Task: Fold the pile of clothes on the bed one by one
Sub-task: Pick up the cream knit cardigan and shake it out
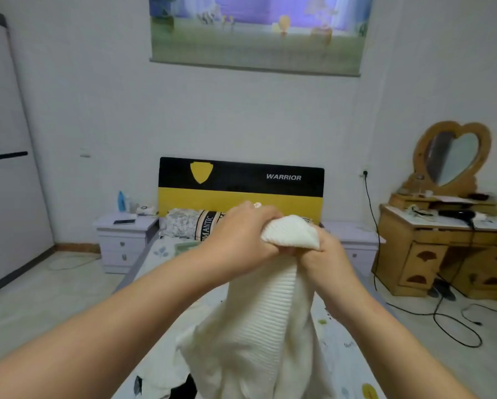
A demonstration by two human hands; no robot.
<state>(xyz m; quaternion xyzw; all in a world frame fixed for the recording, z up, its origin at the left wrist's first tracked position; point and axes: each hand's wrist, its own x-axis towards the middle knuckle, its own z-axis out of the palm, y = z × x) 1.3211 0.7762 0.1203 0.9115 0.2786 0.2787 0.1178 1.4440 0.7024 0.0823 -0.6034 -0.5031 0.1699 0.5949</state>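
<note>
A cream ribbed knit garment (258,318) hangs in the air above the bed (339,349). My left hand (241,240) and my right hand (325,257) grip its top edge close together, and a ribbed fold sticks out above my fingers. The cloth drapes down to the bottom of the frame and hides most of the mattress. Something dark (186,387) lies on the bed below the garment; what it is cannot be told.
A black and yellow headboard (241,185) stands at the far end, with patterned pillows (189,223) in front. White nightstands (123,240) flank the bed. A wooden dresser (443,249) with a heart mirror stands at right, with cables (448,326) on the floor. A door (5,156) is at left.
</note>
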